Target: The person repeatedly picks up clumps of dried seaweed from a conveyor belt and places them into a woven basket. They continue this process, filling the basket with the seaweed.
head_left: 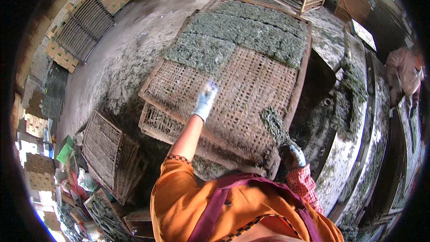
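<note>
Head view, bundle: loose grey-green bundle of fine tangled strands [274, 124], at near R part of big brown woven-lattice tray [255, 107]; touching tray or just above, can't tell.
Feel: prob. light, soft & floppy; strands likely snag on each other, may shed bits or tear if yanked. Slippery or not, can't tell.
Hold pt: near end, gathered in a full fist; far end prob. needs support from below, else sags.
R hand [297, 156]: pale-gloved, looks closed on bundle's near end; fingertips partly hidden.
R arm: low, close to body, red-white check sleeve; hand just off tray's near R corner, bundle angled fwd & L.
L hand [206, 100]: white-gloved, motion-blurred over bare lattice; open or closed, can't tell; no clear load.
L arm: reaching fwd, bare forearm below orange sleeve, elbow bent a bit.
Far half of tray: flat grey-green strand mats [244, 29], laid approx. edge to edge.
R side: long pale dusty bench [347, 157] w/ dark green clump [354, 80]; co-worker [401, 69] beyond.
</note>
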